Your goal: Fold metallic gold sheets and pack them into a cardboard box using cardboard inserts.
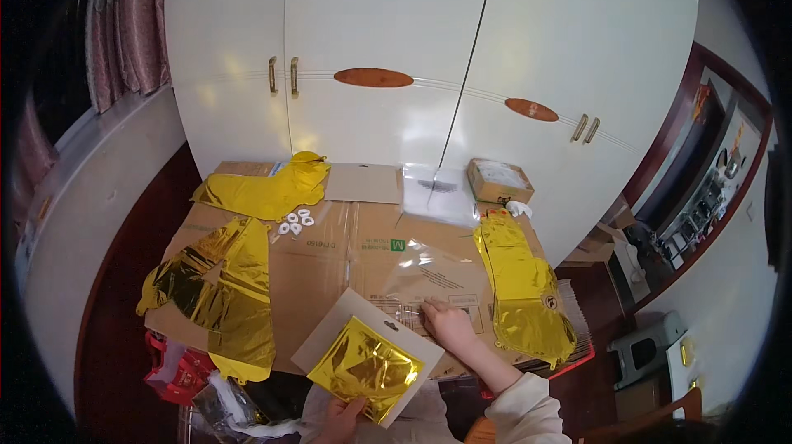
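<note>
Near the front edge of the cardboard-covered table, my left hand (342, 421) grips a pale backing card (337, 324) with a hanging slot. A shiny gold foil balloon (367, 366), folded into a square, lies on this tilted card, with my thumb over its lower edge. To the right, my right hand (451, 327) rests with curled fingers on a clear plastic bag (425, 262) that lies flat on the cardboard. The bag's outline is hard to make out, and my fingertips are partly hidden.
Flat gold foil balloons (264, 188) lie along the left side, with another gold foil balloon (528, 295) at the right. Small white rings (297, 221), a grey card (363, 183), clear bags (437, 196) and a small carton (501, 188) sit farther back. White cupboards (379, 122) stand behind.
</note>
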Available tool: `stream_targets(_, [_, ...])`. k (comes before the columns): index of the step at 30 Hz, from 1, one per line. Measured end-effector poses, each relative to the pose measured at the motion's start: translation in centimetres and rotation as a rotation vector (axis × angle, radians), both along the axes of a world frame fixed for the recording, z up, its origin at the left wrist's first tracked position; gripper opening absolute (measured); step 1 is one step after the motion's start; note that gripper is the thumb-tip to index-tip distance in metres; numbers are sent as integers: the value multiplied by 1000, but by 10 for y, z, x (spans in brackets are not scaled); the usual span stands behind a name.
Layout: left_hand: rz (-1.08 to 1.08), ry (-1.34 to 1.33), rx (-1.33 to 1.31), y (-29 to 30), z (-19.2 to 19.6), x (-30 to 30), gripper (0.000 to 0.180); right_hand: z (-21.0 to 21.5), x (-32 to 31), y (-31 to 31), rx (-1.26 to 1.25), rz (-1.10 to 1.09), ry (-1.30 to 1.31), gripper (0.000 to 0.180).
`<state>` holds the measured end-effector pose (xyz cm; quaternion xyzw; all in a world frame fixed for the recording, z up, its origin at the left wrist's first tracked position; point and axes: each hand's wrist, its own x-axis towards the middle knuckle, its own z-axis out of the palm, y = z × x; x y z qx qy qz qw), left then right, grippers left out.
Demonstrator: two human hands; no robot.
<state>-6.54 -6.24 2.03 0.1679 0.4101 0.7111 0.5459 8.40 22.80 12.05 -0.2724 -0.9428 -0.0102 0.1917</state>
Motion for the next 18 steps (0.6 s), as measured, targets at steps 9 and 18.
stream_targets(9, [32,-149,-214,27,34,17,16,20,5,15,-355,112,48,13])
stream_targets(18, [-159,-23,-305,21,21,17,16,21,-12,-6,-379,-28,62,16])
